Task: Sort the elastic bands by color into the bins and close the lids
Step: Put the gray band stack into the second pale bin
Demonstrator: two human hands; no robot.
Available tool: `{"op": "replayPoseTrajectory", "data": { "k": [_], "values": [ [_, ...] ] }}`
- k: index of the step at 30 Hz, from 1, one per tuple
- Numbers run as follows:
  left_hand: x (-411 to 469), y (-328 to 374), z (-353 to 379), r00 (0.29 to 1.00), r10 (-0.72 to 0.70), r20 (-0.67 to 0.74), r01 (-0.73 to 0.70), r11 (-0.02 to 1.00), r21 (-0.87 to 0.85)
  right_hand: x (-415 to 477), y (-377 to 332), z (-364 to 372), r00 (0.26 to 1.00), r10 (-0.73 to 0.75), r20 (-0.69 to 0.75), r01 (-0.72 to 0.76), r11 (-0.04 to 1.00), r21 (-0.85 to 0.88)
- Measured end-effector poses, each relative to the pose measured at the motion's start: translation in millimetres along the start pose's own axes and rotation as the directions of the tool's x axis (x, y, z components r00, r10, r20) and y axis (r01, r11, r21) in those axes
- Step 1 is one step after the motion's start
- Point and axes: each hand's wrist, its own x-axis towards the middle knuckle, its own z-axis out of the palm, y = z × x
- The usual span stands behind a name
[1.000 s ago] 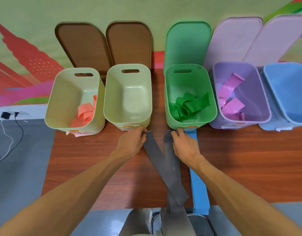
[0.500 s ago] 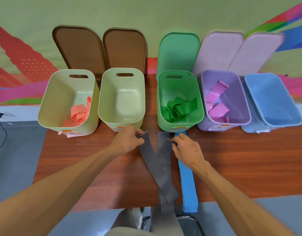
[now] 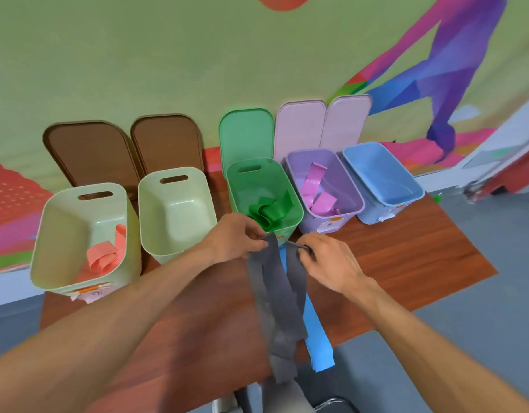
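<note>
Elastic bands in grey (image 3: 276,293) lie in the lower centre of the frame as two long flat strips. They run from just before the green bin (image 3: 245,189) down over the near edge of the table (image 3: 406,263), where their ends hang free. I cannot tell if they are two bands or the two sides of one loop.

The left hand (image 3: 236,236) pinches the upper end of the left strip between thumb and fingers. The right hand (image 3: 325,263) has its fingers curled round the upper end of the right strip. Both ends are lifted a little off the wood.

A blue band (image 3: 318,338) lies flat under the grey strips, partly covered by them.

The material looks thin, soft and very light. It folds and wrinkles easily and has no stiffness, so the long tail will probably swing and drag when it is raised. It may also cling to the blue band and pull it along.

The ends seem a good place to hold. Gathering the length into the hands first would probably help, because a bunch drops more surely into a bin.

The empty pale bin (image 3: 179,216), second from the left, seems the likely place for grey. The blue bin (image 3: 382,174) at the right is also empty and fits the blue band.
</note>
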Motion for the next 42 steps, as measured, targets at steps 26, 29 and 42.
{"op": "replayPoseTrajectory", "data": {
  "k": [26,29,42],
  "values": [
    [10.5,107.2,-192.3,0.892,0.212,-0.4,-0.078,0.943,0.324,150.7,-85.4,-138.7,0.812,-0.234,-0.535,0.372,0.913,0.165],
    [-0.1,104.8,-213.9,0.85,0.231,-0.473,-0.064,0.937,0.342,172.7,-104.6,-147.0,0.817,-0.199,-0.541,0.371,0.9,0.23],
    [-23.6,30.7,-210.0,0.88,0.068,-0.47,0.152,0.897,0.414,197.8,-161.3,-96.5,0.923,-0.131,-0.361,0.265,0.898,0.351]
  ]
}}
